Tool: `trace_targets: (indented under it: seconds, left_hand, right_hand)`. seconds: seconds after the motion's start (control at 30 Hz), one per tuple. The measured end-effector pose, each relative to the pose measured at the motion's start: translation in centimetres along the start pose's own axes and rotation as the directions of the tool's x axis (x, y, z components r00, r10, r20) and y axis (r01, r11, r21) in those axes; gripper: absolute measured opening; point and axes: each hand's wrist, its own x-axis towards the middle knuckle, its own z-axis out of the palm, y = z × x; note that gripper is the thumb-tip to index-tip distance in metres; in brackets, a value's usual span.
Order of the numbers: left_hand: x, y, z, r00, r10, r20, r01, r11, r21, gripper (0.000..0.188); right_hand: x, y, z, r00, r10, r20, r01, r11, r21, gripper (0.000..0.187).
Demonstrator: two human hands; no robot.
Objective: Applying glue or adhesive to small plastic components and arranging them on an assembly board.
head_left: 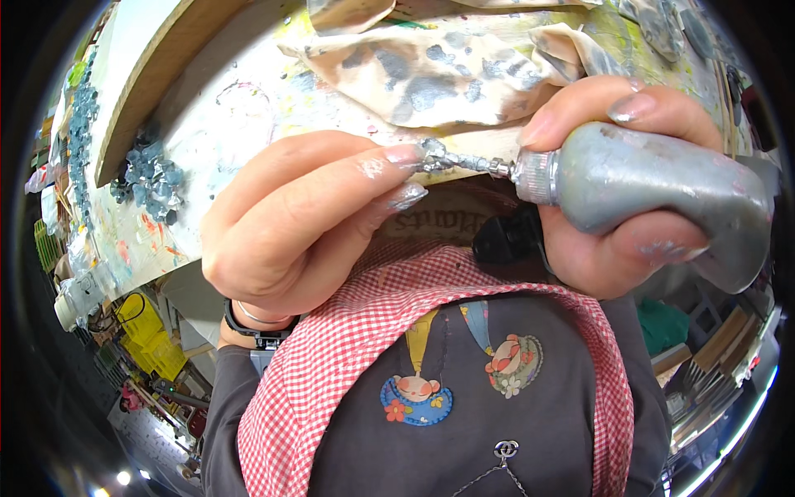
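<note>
My right hand (pixel 592 253) is wrapped round a grey squeeze bottle (pixel 642 178), tipped on its side and squeezed between thumb and fingers. Its ribbed collar and thin metal nozzle (pixel 499 169) point left. Between the thumb and fingertips of my left hand (pixel 290 211) is a small silver-coated piece (pixel 434 154), irregular in shape. The nozzle's tip meets the silver-coated end of the piece, or nearly so; I cannot tell exactly where one stops. Silver paint marks the fingers and nails of both hands.
A paint-stained cloth (pixel 431 79) lies across the splattered white table (pixel 224 91). At left, a wooden strip (pixel 149 91) stands near a pile of small blue-grey pieces (pixel 153 182); more line the table's edge. Yellow crates (pixel 153 335) sit below at the left.
</note>
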Motion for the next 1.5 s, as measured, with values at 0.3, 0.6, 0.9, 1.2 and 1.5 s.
trace_targets:
  seconds: [0.3, 0.6, 0.9, 1.2, 1.5]
  left_hand:
    - [0.2, -0.1, 0.0, 1.0, 0.011, 0.014, -0.011, 1.0, 0.003, 0.018]
    - [0.0, 0.0, 0.1, 0.999, -0.043, -0.005, 0.043, 0.999, -0.004, 0.017]
    - [0.6, 1.0, 0.4, 0.893, -0.44, -0.099, 0.399, 0.873, -0.28, 0.009]
    - [0.7, 0.9, 0.5, 0.9, -0.428, -0.081, 0.391, 0.876, -0.282, 0.007]
    - [0.6, 0.9, 0.5, 0.908, -0.413, -0.078, 0.383, 0.89, -0.249, 0.007]
  right_hand:
    - [0.8, 0.1, -0.2, 0.992, -0.015, 0.129, -0.012, 0.978, 0.207, 0.048]
    - [0.8, 0.1, -0.1, 0.996, -0.056, 0.073, 0.045, 0.989, 0.138, 0.049]
    - [0.2, -0.6, 0.2, 0.994, 0.087, 0.06, -0.103, 0.919, 0.381, 0.058]
    - [1.1, 0.6, -0.4, 0.959, -0.099, 0.266, 0.043, 0.977, 0.209, 0.058]
    - [0.0, 0.4, 0.8, 0.992, -0.121, 0.02, 0.118, 0.988, 0.101, 0.056]
